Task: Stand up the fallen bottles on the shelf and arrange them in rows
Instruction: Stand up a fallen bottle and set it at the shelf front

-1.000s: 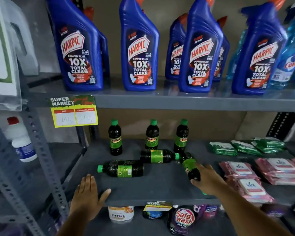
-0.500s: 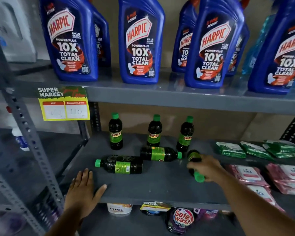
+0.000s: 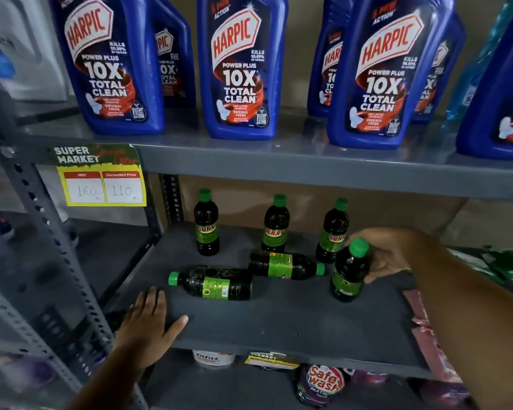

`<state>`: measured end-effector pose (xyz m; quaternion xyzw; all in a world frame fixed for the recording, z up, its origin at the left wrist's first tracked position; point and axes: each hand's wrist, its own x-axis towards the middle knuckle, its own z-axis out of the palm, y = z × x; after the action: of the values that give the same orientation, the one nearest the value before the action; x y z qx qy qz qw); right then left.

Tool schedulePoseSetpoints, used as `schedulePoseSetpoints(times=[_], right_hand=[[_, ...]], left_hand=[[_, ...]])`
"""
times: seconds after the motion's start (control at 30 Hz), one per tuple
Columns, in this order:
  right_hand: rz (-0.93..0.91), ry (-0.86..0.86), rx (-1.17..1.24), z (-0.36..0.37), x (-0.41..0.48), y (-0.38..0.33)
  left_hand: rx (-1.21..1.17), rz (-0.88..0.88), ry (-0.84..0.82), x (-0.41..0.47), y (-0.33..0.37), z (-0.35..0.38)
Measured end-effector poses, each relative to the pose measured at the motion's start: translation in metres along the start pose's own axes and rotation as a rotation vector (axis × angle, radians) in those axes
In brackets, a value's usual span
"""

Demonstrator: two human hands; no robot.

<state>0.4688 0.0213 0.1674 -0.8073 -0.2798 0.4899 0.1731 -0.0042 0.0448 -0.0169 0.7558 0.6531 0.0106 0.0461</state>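
Note:
On the grey middle shelf [image 3: 279, 327], three small dark bottles with green caps stand upright in a back row: one on the left [image 3: 206, 229], one in the middle [image 3: 275, 229], one on the right [image 3: 330, 235]. Two more lie on their sides: one near the front left [image 3: 214, 284], one behind it towards the centre [image 3: 285, 265]. My right hand [image 3: 388, 253] grips another bottle [image 3: 349, 270], which stands nearly upright on the shelf in front of the right back bottle. My left hand [image 3: 148, 324] rests flat on the shelf's front left edge.
Large blue Harpic bottles [image 3: 240, 66] fill the shelf above. A yellow price tag [image 3: 101, 176] hangs at its left edge. Green packets [image 3: 507, 264] and pink packets [image 3: 427, 344] lie to the right on the same shelf. A perforated steel post [image 3: 57, 261] rises at the left.
My right hand has lifted the fallen bottle from lying with its cap forward to standing nearly upright. My left hand stayed on the shelf edge. The camera moved closer.

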Motion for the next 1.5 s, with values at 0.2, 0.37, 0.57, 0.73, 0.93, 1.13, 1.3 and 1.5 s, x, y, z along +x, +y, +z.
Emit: schedulePoseSetpoints(times=[0.2,0.37,0.57,0.73,0.93,1.13,1.3,1.5], right_hand=[[-0.031,0.031,-0.049,-0.002,0.002,-0.003],[-0.127,0.144,0.098,-0.007,0.021,0.018],[-0.389,0.369,0.627,0.021,0.055,0.062],[-0.789,0.392,0.511,0.068,0.06,0.089],[-0.692,0.661,0.268,0.079,0.064,0.079],[-0.728,0.53,0.346,0.075,0.072,0.095],[-0.772,0.62,0.292,0.078,0.065,0.102],[-0.767,0.587,0.287,0.083,0.064,0.102]], left_hand=[[-0.008,-0.002,-0.016,0.001,-0.002,0.003],[-0.007,0.0,-0.012,0.0,-0.002,0.004],[-0.039,-0.001,-0.02,0.002,-0.003,0.005],[-0.019,0.003,-0.014,0.004,-0.003,0.008],[-0.038,0.005,-0.031,0.003,-0.005,0.007],[-0.05,0.012,-0.018,0.002,-0.004,0.006],[-0.041,0.003,-0.025,0.005,-0.004,0.007],[-0.037,0.006,-0.026,0.004,-0.005,0.007]])
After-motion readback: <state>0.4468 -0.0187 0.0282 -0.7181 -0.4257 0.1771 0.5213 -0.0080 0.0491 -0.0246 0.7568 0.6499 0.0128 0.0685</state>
